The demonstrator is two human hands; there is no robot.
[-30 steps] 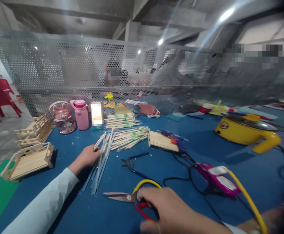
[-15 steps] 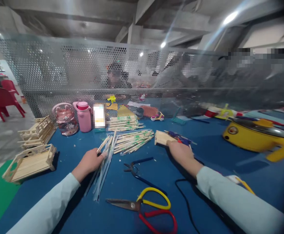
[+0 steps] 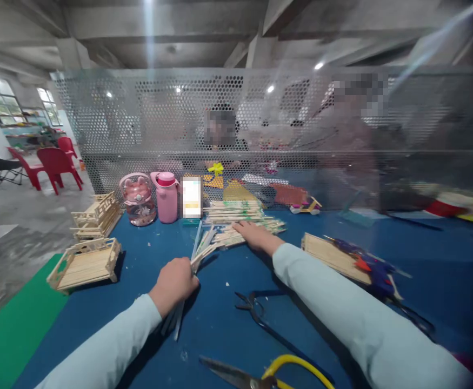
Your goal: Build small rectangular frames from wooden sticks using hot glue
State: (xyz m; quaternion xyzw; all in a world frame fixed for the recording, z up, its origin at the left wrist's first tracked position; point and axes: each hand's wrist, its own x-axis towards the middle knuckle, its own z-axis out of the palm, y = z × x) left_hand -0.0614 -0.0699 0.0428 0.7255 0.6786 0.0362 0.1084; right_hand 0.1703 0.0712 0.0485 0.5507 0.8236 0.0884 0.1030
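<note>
My left hand point(image 3: 175, 286) is closed around a few thin wooden sticks point(image 3: 204, 255), which point away to the right. Clear glue sticks point(image 3: 177, 321) lie beneath that hand. Farther back, my right hand point(image 3: 256, 236) reaches over a pile of wooden chopsticks point(image 3: 228, 236), its fingers stretched out and touching them. Another bundle in clear wrap with green print point(image 3: 232, 210) lies just behind. To the right, a blue glue gun point(image 3: 376, 270) rests against a flat wooden stick panel point(image 3: 329, 256).
Pliers point(image 3: 254, 308) and scissors point(image 3: 236, 373) lie in front. Small stick-built beds point(image 3: 86, 267) stand at left, near a clear bottle point(image 3: 139, 202), a pink flask point(image 3: 167, 200) and a lit phone point(image 3: 191, 197). A perforated metal screen point(image 3: 159, 124) crosses the back, with people behind it.
My right hand has left the wooden panel and moved left onto the chopstick pile. My left hand stays closed on sticks, now turned more to the right. The view has swung left.
</note>
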